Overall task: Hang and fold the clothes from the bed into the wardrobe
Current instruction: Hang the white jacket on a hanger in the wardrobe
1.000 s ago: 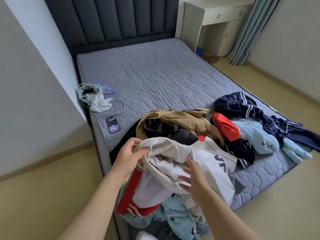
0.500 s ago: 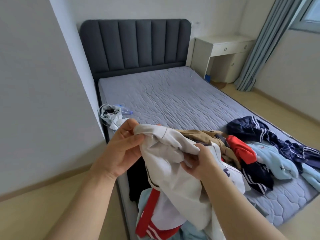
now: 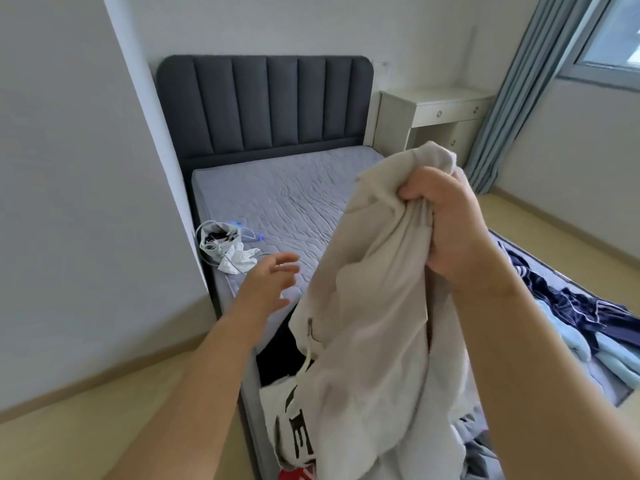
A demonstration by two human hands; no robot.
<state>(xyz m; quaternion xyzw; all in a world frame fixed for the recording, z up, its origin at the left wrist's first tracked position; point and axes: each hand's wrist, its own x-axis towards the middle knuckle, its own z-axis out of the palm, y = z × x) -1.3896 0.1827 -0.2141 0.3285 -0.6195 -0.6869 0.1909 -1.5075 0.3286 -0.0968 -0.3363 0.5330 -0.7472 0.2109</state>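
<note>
The head view, the only one, shows the right hand [image 3: 453, 226] clenched around a bunched fold of a cream garment [image 3: 374, 323], holding it up over the foot of the bed [image 3: 277, 188] so that the cloth hangs down in loose, crumpled folds. The left hand [image 3: 273, 282] is released, its fingers spread and holding nothing, just beside the hanging cloth and over the mattress edge. Under and around the raised piece the other clothes lie unsorted on the bed: a white garment with black lettering [image 3: 294, 431], a black garment [image 3: 277, 355] at the mattress edge, a navy striped garment [image 3: 571, 299] and a light blue garment [image 3: 609, 358] further right. None of them looks folded, no hanger shows, and the wardrobe is not in view. By this evidence the task is near its start: one piece is picked up and not yet spread out, and every piece remains to be folded or hung.
</note>
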